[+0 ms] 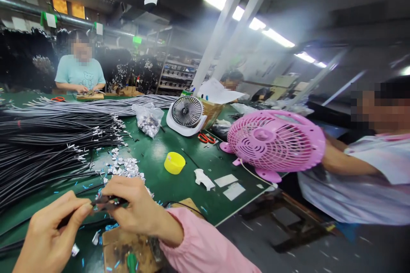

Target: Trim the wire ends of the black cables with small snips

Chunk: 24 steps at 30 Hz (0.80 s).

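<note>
My left hand [53, 230] and my right hand [134, 207] meet low at the left over the green table [192, 166]. Both pinch the same thin black cable [102, 202], held level between the fingertips. The right hand's sleeve is pink. Just beyond the hands lies a heap of small silver metal terminals [123, 166]. Bundles of black cables [41, 153] with metal ends stretch across the left of the table.
A yellow cup [174, 163], a clear bag of parts [147, 120], a white desk fan [186, 113], red scissors [206, 138] and a pink fan [273, 143] stand on the table. One person [80, 72] works at the far side, another [368, 153] sits at the right. A wooden block [128, 249] lies under my hands.
</note>
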Tool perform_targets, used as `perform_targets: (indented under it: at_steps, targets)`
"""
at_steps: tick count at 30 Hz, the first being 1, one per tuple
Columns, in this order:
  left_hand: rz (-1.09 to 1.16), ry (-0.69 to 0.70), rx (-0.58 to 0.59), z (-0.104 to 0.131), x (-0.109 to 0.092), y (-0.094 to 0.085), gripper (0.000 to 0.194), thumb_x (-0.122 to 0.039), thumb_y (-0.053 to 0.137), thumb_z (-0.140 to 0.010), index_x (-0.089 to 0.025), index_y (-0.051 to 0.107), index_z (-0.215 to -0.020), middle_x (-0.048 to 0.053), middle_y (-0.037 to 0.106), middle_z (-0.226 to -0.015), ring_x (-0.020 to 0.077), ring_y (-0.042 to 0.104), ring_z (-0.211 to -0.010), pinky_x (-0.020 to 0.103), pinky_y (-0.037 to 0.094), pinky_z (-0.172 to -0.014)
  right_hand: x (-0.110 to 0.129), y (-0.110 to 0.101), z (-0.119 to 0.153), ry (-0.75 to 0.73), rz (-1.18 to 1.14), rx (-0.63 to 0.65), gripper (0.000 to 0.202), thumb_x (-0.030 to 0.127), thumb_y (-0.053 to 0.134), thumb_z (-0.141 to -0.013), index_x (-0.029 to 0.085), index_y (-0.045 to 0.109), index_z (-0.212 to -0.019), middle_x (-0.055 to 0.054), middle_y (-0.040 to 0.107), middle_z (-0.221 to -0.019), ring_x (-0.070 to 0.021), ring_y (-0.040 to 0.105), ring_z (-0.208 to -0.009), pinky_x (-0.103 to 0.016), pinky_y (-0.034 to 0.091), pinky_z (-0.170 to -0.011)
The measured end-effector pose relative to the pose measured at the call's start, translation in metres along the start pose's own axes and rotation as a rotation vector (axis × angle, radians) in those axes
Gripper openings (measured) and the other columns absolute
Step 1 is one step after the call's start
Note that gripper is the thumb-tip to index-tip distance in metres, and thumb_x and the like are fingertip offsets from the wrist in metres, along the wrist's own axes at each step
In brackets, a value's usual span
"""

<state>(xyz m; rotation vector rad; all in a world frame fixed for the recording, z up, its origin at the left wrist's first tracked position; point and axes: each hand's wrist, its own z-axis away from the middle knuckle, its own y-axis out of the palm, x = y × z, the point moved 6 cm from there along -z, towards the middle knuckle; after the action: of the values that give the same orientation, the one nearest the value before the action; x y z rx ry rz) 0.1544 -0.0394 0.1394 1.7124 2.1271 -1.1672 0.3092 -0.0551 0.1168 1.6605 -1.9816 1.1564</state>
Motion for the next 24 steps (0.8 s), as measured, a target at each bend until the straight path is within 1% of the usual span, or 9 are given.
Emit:
perform_targets:
  at_steps: [2,4,6,8,12,15,17,20,24]
  targets:
    - [0.003,0.017,0.015,0.001,0.003,0.001,0.052,-0.063,0.058,-0.094,-0.026,0.074,-0.062,-0.004,0.062,-0.049,0.0106,0.057,-0.040,0.015,0.046,-0.039,-0.004,0.004,0.000,0.121,-0.127,0.011,0.022,0.032,0.065,-0.092,0.022,0.066,-0.072,0.000,0.059,-0.067,-0.0140,0.051,-0.061,-0.026,0.047,-0.062]
    - [0.003,0.023,0.038,0.003,0.008,0.002,0.046,-0.058,0.058,-0.095,-0.026,0.077,-0.068,-0.004,0.061,-0.051,0.0107,0.059,-0.042,0.015,0.047,-0.040,-0.013,0.012,0.002,0.331,-0.314,-0.009,0.036,0.043,0.069,-0.088,0.022,0.058,-0.062,0.002,0.053,-0.059,-0.0118,0.045,-0.054,-0.024,0.039,-0.052]
    - [-0.001,0.044,0.042,0.005,0.009,0.002,0.037,-0.052,0.061,-0.095,-0.027,0.078,-0.073,-0.004,0.063,-0.054,0.0105,0.060,-0.046,0.014,0.048,-0.043,-0.025,0.019,0.008,0.537,-0.478,-0.102,0.041,0.047,0.073,-0.083,0.022,0.053,-0.056,0.004,0.049,-0.053,-0.0099,0.041,-0.048,-0.023,0.032,-0.045]
    - [0.004,0.056,0.022,0.005,0.007,0.002,0.034,-0.049,0.062,-0.095,-0.027,0.077,-0.073,-0.005,0.062,-0.055,0.0098,0.059,-0.045,0.013,0.048,-0.044,-0.034,0.021,0.012,0.656,-0.556,-0.212,0.041,0.047,0.075,-0.078,0.022,0.052,-0.055,0.005,0.047,-0.048,-0.0087,0.036,-0.043,-0.023,0.026,-0.041]
    - [0.017,0.027,-0.057,0.002,0.002,0.000,0.043,-0.056,0.061,-0.095,-0.026,0.074,-0.066,-0.004,0.061,-0.052,0.0098,0.057,-0.043,0.014,0.047,-0.042,-0.042,0.001,0.007,0.676,-0.553,-0.413,0.042,0.051,0.071,-0.077,0.022,0.048,-0.056,0.006,0.043,-0.048,-0.0074,0.027,-0.041,-0.023,0.020,-0.039]
    - [0.014,-0.009,-0.026,0.000,0.003,0.001,0.051,-0.062,0.060,-0.093,-0.025,0.071,-0.060,-0.004,0.059,-0.049,0.0102,0.055,-0.041,0.015,0.045,-0.039,-0.043,-0.020,0.008,0.685,-0.549,-0.586,0.044,0.056,0.063,-0.080,0.024,0.040,-0.059,0.008,0.037,-0.050,-0.0066,0.023,-0.042,-0.023,0.019,-0.040]
    - [0.011,-0.022,-0.007,0.000,0.005,0.002,0.052,-0.063,0.059,-0.094,-0.025,0.070,-0.060,-0.005,0.058,-0.049,0.0104,0.054,-0.041,0.015,0.044,-0.039,-0.040,-0.018,0.008,0.744,-0.428,-0.450,0.046,0.054,0.071,-0.075,0.023,0.044,-0.055,0.007,0.037,-0.048,-0.0073,0.029,-0.044,-0.023,0.021,-0.041]
    - [0.006,-0.016,-0.005,0.001,0.009,0.001,0.054,-0.064,0.058,-0.094,-0.025,0.070,-0.059,-0.004,0.061,-0.051,0.0108,0.057,-0.042,0.015,0.046,-0.040,-0.026,-0.006,0.005,0.619,-0.256,-0.209,0.034,0.040,0.075,-0.074,0.020,0.054,-0.056,0.005,0.042,-0.053,-0.0092,0.037,-0.051,-0.024,0.025,-0.046]
    - [-0.020,-0.013,0.008,0.000,0.010,0.002,0.055,-0.064,0.058,-0.094,-0.025,0.070,-0.058,-0.004,0.063,-0.052,0.0107,0.057,-0.042,0.015,0.046,-0.039,-0.011,-0.003,0.005,0.419,-0.137,-0.184,0.021,0.027,0.067,-0.077,0.020,0.059,-0.059,0.004,0.049,-0.057,-0.0103,0.039,-0.053,-0.026,0.027,-0.048]
